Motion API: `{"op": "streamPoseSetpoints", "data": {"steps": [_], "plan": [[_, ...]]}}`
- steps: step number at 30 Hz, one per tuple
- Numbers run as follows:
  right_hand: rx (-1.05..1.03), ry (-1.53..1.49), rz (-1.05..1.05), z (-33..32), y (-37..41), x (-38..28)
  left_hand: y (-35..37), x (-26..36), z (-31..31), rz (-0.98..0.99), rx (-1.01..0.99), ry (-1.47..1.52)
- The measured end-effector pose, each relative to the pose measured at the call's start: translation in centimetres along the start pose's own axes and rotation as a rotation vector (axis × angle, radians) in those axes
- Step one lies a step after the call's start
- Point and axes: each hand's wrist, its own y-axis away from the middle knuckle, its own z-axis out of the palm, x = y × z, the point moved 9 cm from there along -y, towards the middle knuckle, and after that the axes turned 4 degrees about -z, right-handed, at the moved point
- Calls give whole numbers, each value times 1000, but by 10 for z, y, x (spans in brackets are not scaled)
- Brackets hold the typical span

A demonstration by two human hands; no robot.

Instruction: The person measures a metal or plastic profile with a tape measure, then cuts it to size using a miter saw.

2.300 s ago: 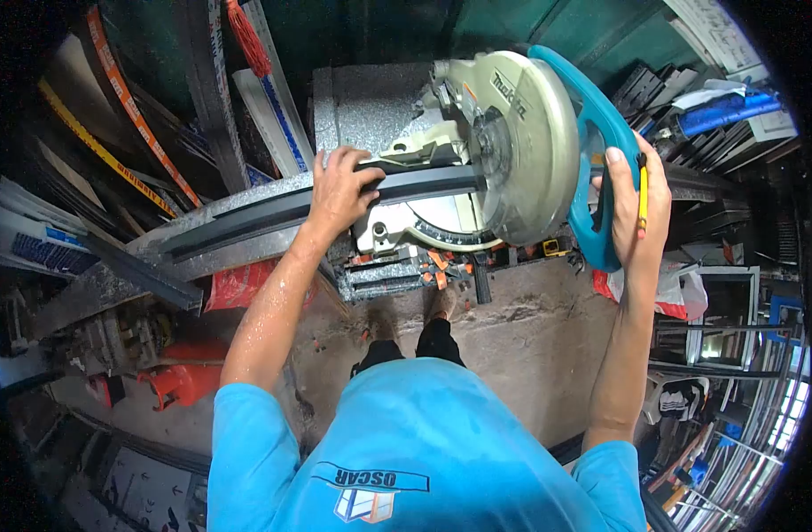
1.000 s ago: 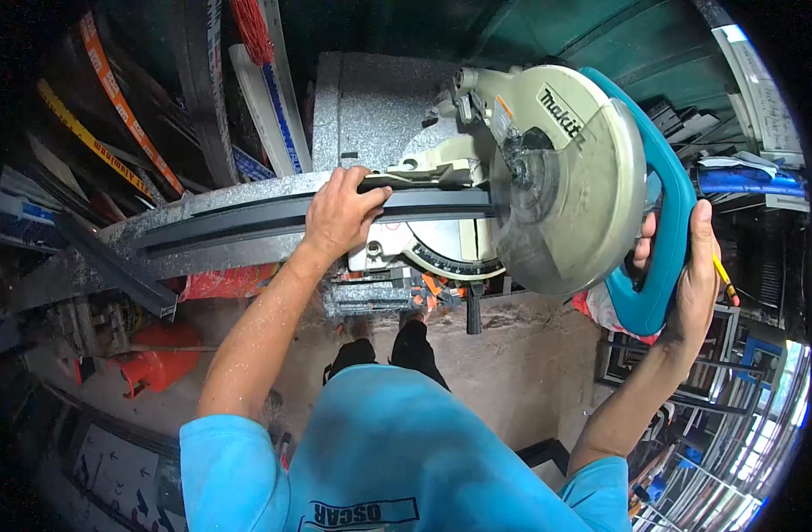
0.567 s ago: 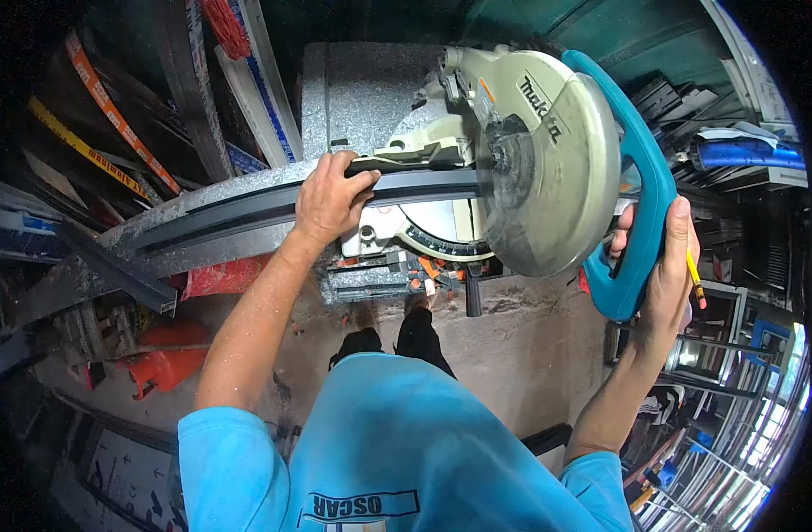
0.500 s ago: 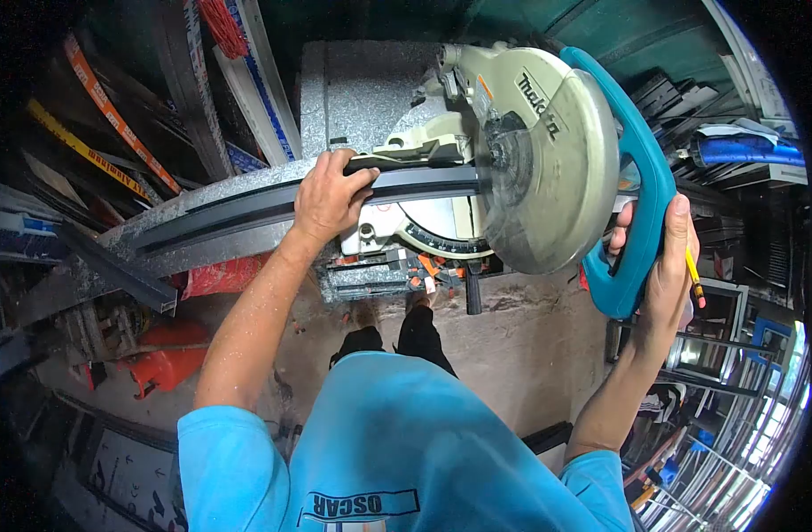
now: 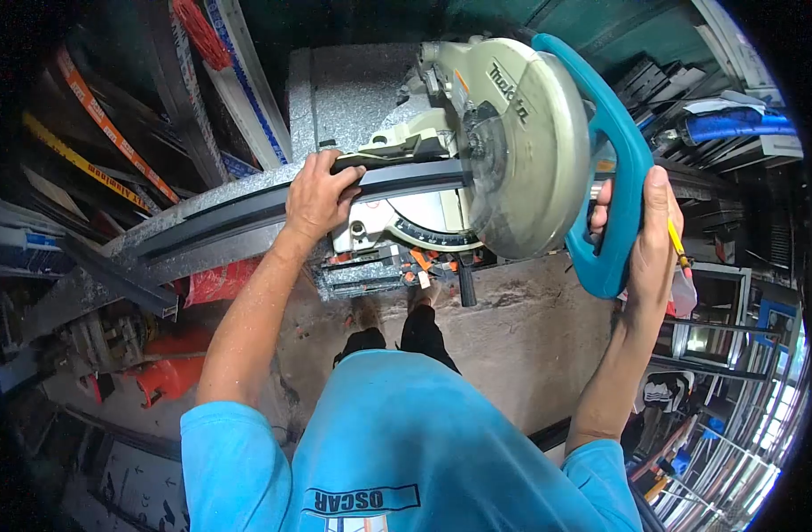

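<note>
The dark profile [image 5: 410,179] lies across the pale base of the mitre saw [image 5: 548,151], near the near edge of the speckled grey table [image 5: 348,97], and runs out past the table's left edge along a narrow metal ledge [image 5: 96,264]. The left hand [image 5: 316,199] is on top of it, just left of the saw's base; this grip holds the profile, fingers bent over its far side and thumb laid along it toward the blade, so the profile passes directly beneath the palm and shows on both sides of the hand. Its right end is hidden behind the blade guard. Well apart, toward the table's right edge, the right hand [image 5: 654,241] has its grip closed around the blue-green handle [image 5: 635,177], fingertips showing through the loop; the profile lies to the left of this grip, with the guard between them. A yellow pencil [image 5: 675,236] sits against the outer side of the right hand, and small orange pieces [image 5: 420,259] lie just on the near side of the saw's base
</note>
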Motion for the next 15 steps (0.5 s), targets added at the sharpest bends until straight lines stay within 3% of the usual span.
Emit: {"op": "streamPoseSetpoints", "data": {"steps": [15], "plan": [[-17,-131,-138,3,4,18,3,2,6,-2,-3,-122]]}}
